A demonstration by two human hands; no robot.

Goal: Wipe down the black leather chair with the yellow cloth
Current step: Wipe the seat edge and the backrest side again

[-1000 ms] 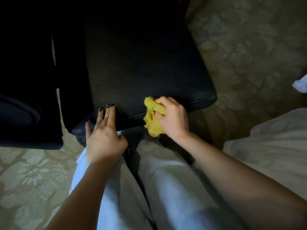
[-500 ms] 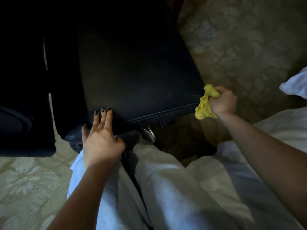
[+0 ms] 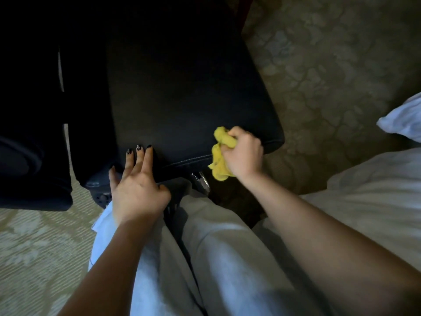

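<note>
Yellow cloth (image 3: pixel 219 156), clenched in R hand (image 3: pixel 242 153), is back from the leather chair (image 3: pixel 182 99) corner, mid-frame; L hand (image 3: pixel 136 190) flat, fingers straight. Front-edge wipe ongoing.

Black-polished nails (image 3: pixel 138 148) on the left grip (image 3: pixel 136 192), bare forearms (image 3: pixel 127 247), loose pale grey trousers (image 3: pixel 227 258).

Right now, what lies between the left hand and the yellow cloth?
Head view: only the bare front edge of the chair separates the left hand and the cloth.
</note>
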